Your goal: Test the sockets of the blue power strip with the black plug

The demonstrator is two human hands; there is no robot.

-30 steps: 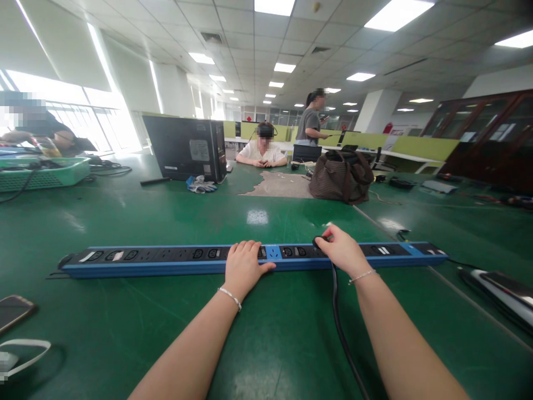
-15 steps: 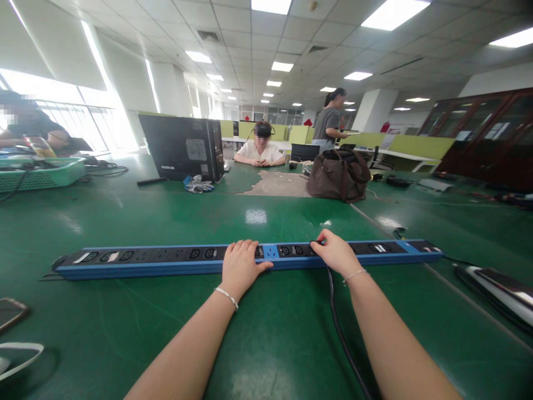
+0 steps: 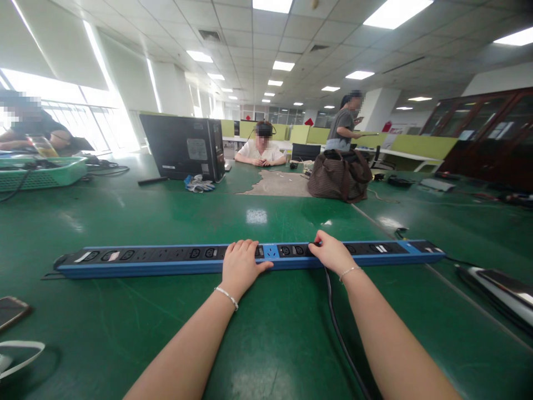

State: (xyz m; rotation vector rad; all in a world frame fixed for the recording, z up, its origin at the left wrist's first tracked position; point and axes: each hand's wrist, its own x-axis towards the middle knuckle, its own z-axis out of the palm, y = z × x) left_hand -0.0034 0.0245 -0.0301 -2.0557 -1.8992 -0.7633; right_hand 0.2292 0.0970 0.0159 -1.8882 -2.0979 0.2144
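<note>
A long blue-and-black power strip (image 3: 158,270) lies across the green table, its outlets facing up. My left hand (image 3: 240,268) grips it near the middle, fingers over the top and thumb along the front edge. Just right of the blue outlet section (image 3: 270,251), my right hand (image 3: 332,254) pinches a black plug (image 3: 318,243) against the strip's outlet face. Fingers mostly cover the plug, so how deep it sits cannot be seen. From below that hand a black cable (image 3: 334,322) runs down toward the table's near edge.
A black computer case (image 3: 179,147) and gloves (image 3: 200,184) stand beyond the strip, with a brown bag (image 3: 339,176) to their right. A green basket (image 3: 45,173) sits far left, a phone (image 3: 12,311) near left. A seated person (image 3: 261,153) faces me; another person (image 3: 342,130) stands behind.
My right hand has shifted very slightly left, still pinching the plug. My left hand stays put on the strip. The standing person in the background has moved right.
</note>
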